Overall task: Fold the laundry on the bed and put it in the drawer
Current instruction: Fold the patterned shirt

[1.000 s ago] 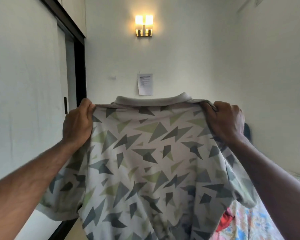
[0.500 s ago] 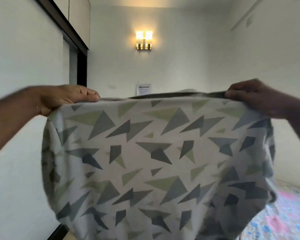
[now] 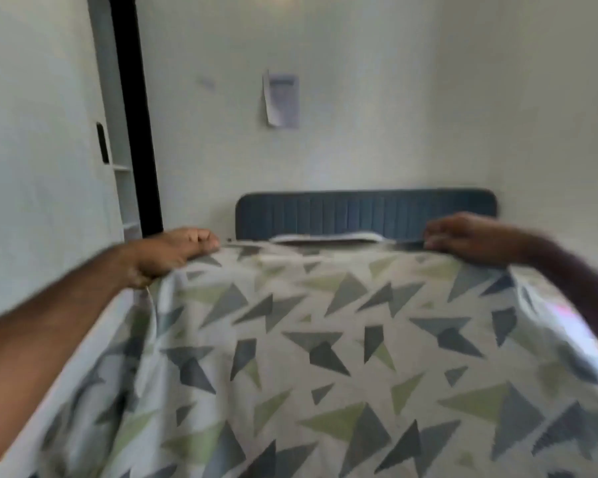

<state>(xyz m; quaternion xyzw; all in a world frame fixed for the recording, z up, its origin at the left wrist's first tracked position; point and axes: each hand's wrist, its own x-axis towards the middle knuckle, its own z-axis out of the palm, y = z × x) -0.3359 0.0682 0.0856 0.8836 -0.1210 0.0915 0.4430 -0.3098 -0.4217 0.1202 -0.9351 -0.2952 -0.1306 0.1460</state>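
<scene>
Pale cotton printed with grey and green triangles fills most of the view: a polo shirt (image 3: 325, 357) held out flat and wide over the bed (image 3: 577, 326), whose pastel cover shows only at the right edge. The left hand (image 3: 173, 251) grips one shoulder of the shirt, fingers curled over the top edge; the right hand (image 3: 466, 238) does the same at the other shoulder, though motion blur makes its exact grip hard to read. Holding both shoulders apart keeps the cloth taut, so it should land smooth and unwrinkled, ready for folding. Its collar (image 3: 325, 238) points toward the blue headboard (image 3: 366, 210). On the far wall hangs a sheet of paper (image 3: 282, 100), and a wardrobe (image 3: 42, 139) stands at the left. No fold has been made yet, and the drawer is out of view.
</scene>
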